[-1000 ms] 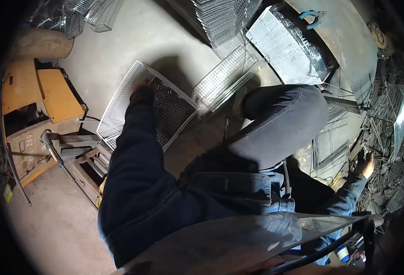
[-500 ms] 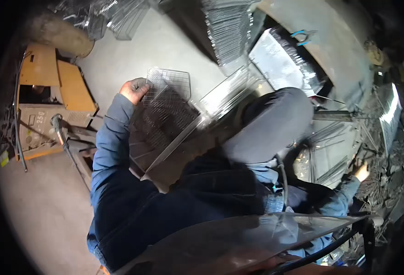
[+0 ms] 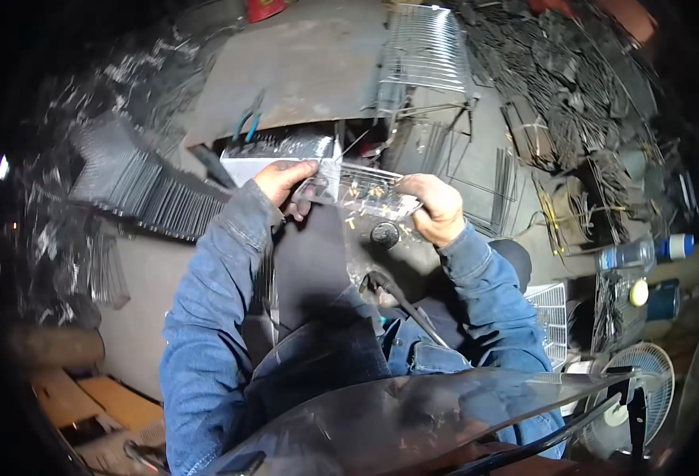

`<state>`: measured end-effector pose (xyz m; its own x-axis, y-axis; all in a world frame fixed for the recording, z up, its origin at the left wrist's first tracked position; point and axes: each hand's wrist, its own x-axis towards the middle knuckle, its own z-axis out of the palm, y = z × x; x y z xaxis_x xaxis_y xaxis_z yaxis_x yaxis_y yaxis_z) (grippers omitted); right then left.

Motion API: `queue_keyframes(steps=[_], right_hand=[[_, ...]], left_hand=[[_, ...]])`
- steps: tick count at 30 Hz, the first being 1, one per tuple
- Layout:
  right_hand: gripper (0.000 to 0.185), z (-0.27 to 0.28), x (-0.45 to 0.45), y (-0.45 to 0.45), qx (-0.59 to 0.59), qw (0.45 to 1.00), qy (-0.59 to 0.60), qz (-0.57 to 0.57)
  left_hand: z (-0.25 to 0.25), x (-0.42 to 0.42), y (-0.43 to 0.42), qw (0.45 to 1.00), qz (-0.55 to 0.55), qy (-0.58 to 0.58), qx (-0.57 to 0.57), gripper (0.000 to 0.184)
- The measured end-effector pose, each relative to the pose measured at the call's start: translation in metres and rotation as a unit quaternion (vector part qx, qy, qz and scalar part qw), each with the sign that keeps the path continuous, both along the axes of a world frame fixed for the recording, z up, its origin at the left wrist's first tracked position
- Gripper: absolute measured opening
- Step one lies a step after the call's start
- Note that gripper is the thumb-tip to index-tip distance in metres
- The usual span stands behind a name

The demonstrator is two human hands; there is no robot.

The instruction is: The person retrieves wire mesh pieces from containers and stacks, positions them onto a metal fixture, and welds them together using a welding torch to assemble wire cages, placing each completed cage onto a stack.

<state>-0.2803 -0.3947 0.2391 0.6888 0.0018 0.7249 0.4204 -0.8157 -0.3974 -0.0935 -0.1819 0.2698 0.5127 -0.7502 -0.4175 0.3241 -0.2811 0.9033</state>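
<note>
A small wire grid panel (image 3: 361, 190) is held up in front of me between both hands. My left hand (image 3: 286, 186) is closed on its left end, thumb on top. The right end is pinched by my right hand (image 3: 435, 208), fingers folded over its edge. Beneath the panel lie small yellowish bits (image 3: 349, 222) and a dark round object (image 3: 384, 233). Behind the left end stands a white-sided stack of grids (image 3: 242, 166), with blue-handled pliers (image 3: 246, 127) at its far edge.
A stack of wire baskets (image 3: 159, 190) stands at the left. A metal sheet (image 3: 294, 63) lies ahead, with a wire rack (image 3: 425, 47) beside it. Wire bundles (image 3: 536, 139), a plastic bottle (image 3: 627, 255) and a fan (image 3: 639, 389) are at the right.
The view has turned to the right. My left hand has brought the grid panel from the basket on the left to the middle, and my right hand has come in from the right and taken hold of it.
</note>
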Motion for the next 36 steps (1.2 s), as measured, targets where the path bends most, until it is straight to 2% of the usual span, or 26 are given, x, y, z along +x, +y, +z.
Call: queue_keyframes(steps=[1, 2, 3, 4, 5, 6, 7, 9, 10, 12, 13, 16, 19, 25, 36], right_hand=[[0.02, 0.0, -0.004, -0.009, 0.049, 0.996, 0.011, -0.069], [0.015, 0.002, -0.009, -0.017, 0.1, 0.986, 0.021, -0.136], [0.01, 0.005, -0.011, -0.027, 0.132, 0.971, 0.06, -0.192], [0.011, -0.003, -0.008, -0.043, 0.172, 0.956, 0.083, -0.223], [0.012, -0.001, -0.001, -0.052, 0.263, 0.936, 0.079, -0.218], [0.014, 0.002, 0.006, -0.06, 0.351, 0.91, 0.074, -0.209], [0.017, 0.004, 0.012, -0.07, 0.368, 0.904, 0.077, -0.205], [0.018, -0.004, 0.024, -0.089, 0.381, 0.9, 0.082, -0.194], [0.018, -0.003, 0.028, -0.092, 0.39, 0.899, 0.076, -0.186], [0.019, -0.011, 0.034, -0.102, 0.392, 0.897, 0.109, -0.173], [0.02, -0.017, 0.035, -0.106, 0.396, 0.894, 0.126, -0.168], [0.018, -0.027, 0.037, -0.115, 0.342, 0.897, 0.204, -0.193], [0.019, -0.031, 0.033, -0.109, 0.395, 0.887, 0.172, -0.165], [0.019, -0.024, 0.032, -0.106, 0.404, 0.883, 0.173, -0.166], [0.023, -0.015, 0.037, -0.104, 0.403, 0.879, 0.196, -0.163]], left_hand=[[-0.001, 0.017, -0.014, 0.991, -0.079, -0.1, 0.03, 0.047], [-0.006, 0.027, -0.032, 0.915, 0.003, -0.403, -0.032, 0.054], [0.02, 0.034, -0.047, 0.894, 0.031, -0.446, 0.025, 0.05], [0.043, 0.043, -0.066, 0.858, -0.023, -0.511, 0.047, 0.048], [0.062, 0.024, -0.088, 0.834, -0.011, -0.539, -0.119, 0.047], [0.079, 0.023, -0.112, 0.694, -0.053, -0.705, -0.136, 0.05], [0.103, 0.009, -0.132, 0.668, -0.139, -0.722, -0.114, 0.054], [0.106, 0.005, -0.183, 0.622, -0.189, -0.758, -0.056, 0.08], [0.108, -0.002, -0.199, 0.617, -0.235, -0.75, 0.037, 0.095], [0.086, -0.005, -0.219, 0.617, -0.319, -0.707, 0.134, 0.103], [0.076, -0.011, -0.218, 0.606, -0.304, -0.72, 0.151, 0.106], [0.052, -0.019, -0.212, 0.566, -0.226, -0.78, 0.143, 0.096], [0.043, -0.014, -0.212, 0.546, -0.199, -0.803, 0.127, 0.088], [0.043, -0.013, -0.209, 0.543, -0.191, -0.809, 0.118, 0.079], [0.041, -0.004, -0.206, 0.529, -0.202, -0.816, 0.113, 0.074]])
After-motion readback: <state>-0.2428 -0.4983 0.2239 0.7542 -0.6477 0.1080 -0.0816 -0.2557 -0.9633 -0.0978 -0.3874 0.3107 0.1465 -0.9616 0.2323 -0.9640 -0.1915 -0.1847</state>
